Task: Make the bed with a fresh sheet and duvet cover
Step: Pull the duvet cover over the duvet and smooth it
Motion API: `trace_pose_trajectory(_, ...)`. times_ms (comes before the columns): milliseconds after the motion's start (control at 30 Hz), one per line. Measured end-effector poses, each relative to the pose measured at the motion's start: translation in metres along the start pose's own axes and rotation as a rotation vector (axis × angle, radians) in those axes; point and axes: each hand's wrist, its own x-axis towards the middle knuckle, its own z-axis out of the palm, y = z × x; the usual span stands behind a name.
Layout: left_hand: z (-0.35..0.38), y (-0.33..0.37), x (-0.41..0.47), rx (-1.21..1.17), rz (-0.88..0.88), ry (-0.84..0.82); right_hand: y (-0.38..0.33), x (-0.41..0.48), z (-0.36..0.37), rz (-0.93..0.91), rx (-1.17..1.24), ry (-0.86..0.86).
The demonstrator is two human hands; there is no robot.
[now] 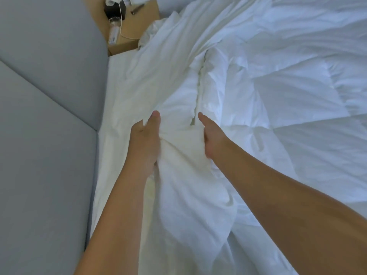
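1. Both arms are stretched out over the bed, and between them a bunched ridge of white duvet cover [178,155] is gathered up off the mattress.
2. Left hand [145,139]: the grip is clenched into the fabric on the ridge's left side, thumb pointing forward, fingers buried in the folds.
3. Right hand [212,139]: it clamps the same ridge from the right, with the thumb laid along the cloth and the fingers tucked out of sight behind it.
4. The quilted duvet [297,100] sprawls rumpled across the right of the bed.
5. A flat strip of sheet [119,64] shows beside the grey padded headboard [49,96].
6. Far corner: a wooden bedside tabletop [139,22] carries a clear bottle [113,30] and a white cable [127,36].
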Motion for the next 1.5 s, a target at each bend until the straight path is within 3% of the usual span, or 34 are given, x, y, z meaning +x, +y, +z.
trace_pose_trajectory(67, -0.019, -0.009, 0.015, 0.058, -0.066, 0.031, -0.011, 0.003, 0.013, -0.072, 0.093, 0.002)
trace_pose_trajectory(133, -0.037, -0.017, 0.031, 0.362, -0.071, 0.036, -0.021, 0.004, 0.019, -0.246, 0.099, -0.024)
trace_pose_trajectory(233, -0.041, -0.015, 0.048, 0.694, -0.070, -0.009, -0.013, -0.001, 0.022, -0.503, -0.305, -0.065)
trace_pose_trajectory(367, 0.016, 0.016, 0.060, 0.399, -0.107, -0.225, 0.017, -0.008, 0.009, -0.689, -1.014, -0.073)
trace_pose_trajectory(433, 0.045, 0.020, 0.063, 0.418, -0.139, -0.347, 0.017, -0.009, 0.005, -0.767, -1.206, -0.105)
trace_pose_trajectory(500, 0.060, 0.015, 0.071, 0.476, -0.033, -0.305, 0.011, -0.010, 0.003, -0.737, -1.325, -0.130)
trace_pose_trajectory(567, 0.064, 0.013, 0.079, 0.549, 0.136, -0.154, 0.004, -0.008, -0.002, -0.642, -1.240, -0.192)
trace_pose_trajectory(667, 0.060, 0.025, 0.084, 0.494, 0.288, 0.000, -0.008, -0.003, -0.014, -0.448, -0.926, -0.185)
trace_pose_trajectory(833, 0.060, 0.039, 0.074, 0.524, 0.312, -0.268, -0.044, 0.029, -0.013, -0.196, -0.247, -0.146)
trace_pose_trajectory(933, 0.051, 0.044, 0.061, 0.456, 0.299, -0.365, -0.071, 0.053, 0.002, -0.229, -0.083, -0.163)
trace_pose_trajectory(1000, 0.041, 0.049, 0.060, 0.475, 0.278, -0.451, -0.088, 0.068, 0.014, -0.269, -0.009, -0.082)
trace_pose_trajectory(1167, 0.044, 0.065, 0.085, 0.759, -0.052, -0.669, -0.097, 0.097, 0.023, -0.395, -0.190, 0.156)
trace_pose_trajectory(1300, 0.086, 0.052, 0.129, 0.579, -0.055, -0.325, -0.085, 0.105, 0.012, -0.439, -0.325, 0.143)
trace_pose_trajectory(1500, 0.129, 0.025, 0.155, 0.511, 0.156, -0.094, -0.092, 0.107, -0.017, -0.503, -0.546, 0.040)
